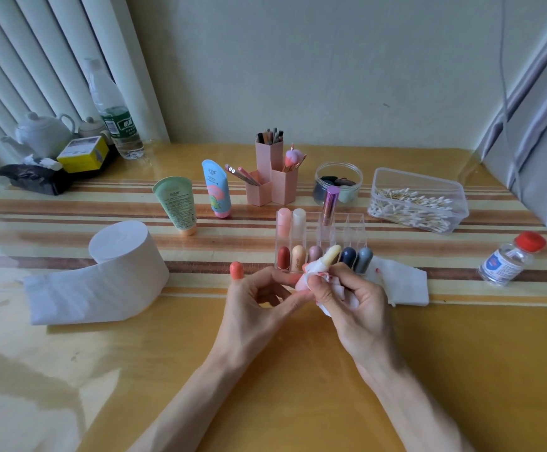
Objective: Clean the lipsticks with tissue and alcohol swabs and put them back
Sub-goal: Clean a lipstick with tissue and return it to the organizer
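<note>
While upright, lipsticks [315,253] in organizer [354,224]

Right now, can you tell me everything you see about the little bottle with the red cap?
The small bottle stands on the table, far to the right, past the folded tissue. It looks like clear plastic or glass, and you can see through it. Its red cap is on. A white and blue label covers the front; the words are too small to read. In this view it leans a little to the right. Only the table touches it.
</note>
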Demonstrator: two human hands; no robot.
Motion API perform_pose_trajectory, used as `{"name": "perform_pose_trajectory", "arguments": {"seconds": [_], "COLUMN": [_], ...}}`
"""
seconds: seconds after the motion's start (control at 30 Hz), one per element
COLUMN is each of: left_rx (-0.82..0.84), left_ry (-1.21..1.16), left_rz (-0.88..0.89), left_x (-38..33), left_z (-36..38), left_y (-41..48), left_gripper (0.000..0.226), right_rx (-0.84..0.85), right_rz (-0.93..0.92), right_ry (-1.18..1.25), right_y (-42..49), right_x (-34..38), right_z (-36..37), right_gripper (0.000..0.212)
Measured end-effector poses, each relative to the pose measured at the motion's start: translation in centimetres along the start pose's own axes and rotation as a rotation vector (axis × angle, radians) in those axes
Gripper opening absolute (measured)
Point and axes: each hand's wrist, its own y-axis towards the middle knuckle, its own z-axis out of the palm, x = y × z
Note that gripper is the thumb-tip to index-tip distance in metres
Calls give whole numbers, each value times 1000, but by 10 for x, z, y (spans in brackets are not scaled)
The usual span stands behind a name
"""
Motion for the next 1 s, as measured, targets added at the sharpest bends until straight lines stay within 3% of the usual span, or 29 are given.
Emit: {"name": "perform_pose_trajectory", "arguments": {"seconds": [0.17, 0.4, 0.6, 0.83, 1.0], "left_rx": [178, 39, 183, -23, 189], "left_ry": [-227, -96, -272, -32, -221], "left_rz": [-132, -53, -168, -85, -160], "left_x": [-4, 0, -5, -3, -6], "left_z": [0, -1, -1, 0, -1], "left_y": [6, 2, 5, 0, 5], "left_gripper": [27, 12, 23, 15, 27], "right_rx": [1, -29, -13, -37, -26], "right_rz": [34, 1, -8, -40, -36], "right_ry": [26, -35, -34, -117, -99], "right_y": [-1, -1, -1, 1, 0], "right_x": [4, 0, 1, -4, -1], "right_z": [-1, 1, -2, -2, -2], "right_gripper": [17, 14, 14, 12, 13]}}
